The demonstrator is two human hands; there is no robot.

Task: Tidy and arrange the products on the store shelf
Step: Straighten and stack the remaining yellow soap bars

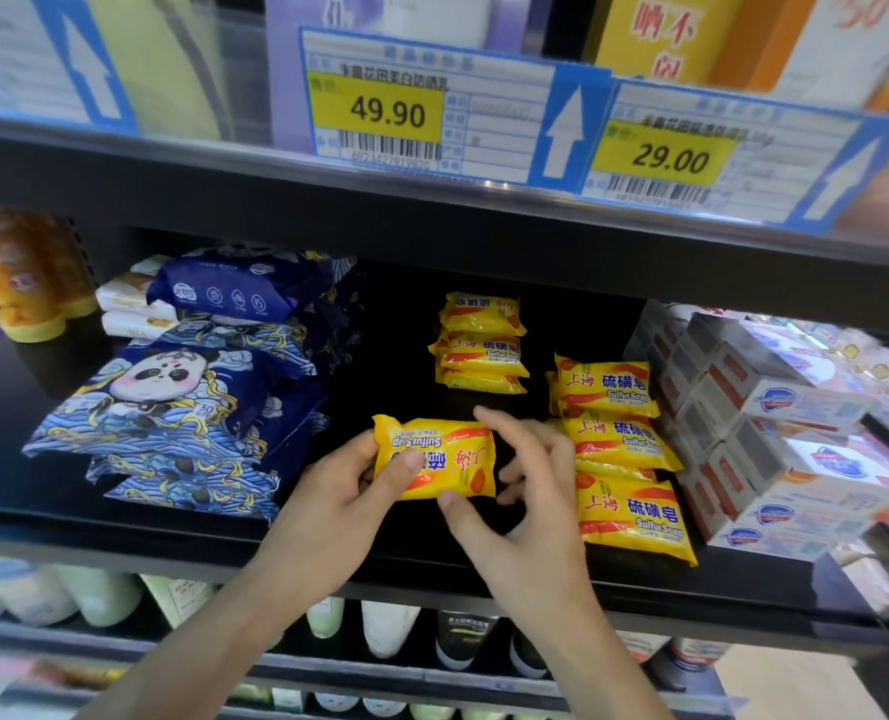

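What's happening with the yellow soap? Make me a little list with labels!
held: yellow soap pack, print upside down
left hand: grips its left end
right hand: pinches its right end
front stack: same soap, right of the hands
back stack: same soap, deeper in
left neighbour: panda wipes
right neighbour: white boxes

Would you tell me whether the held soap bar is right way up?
Upside down: the held soap bar shows inverted lettering.
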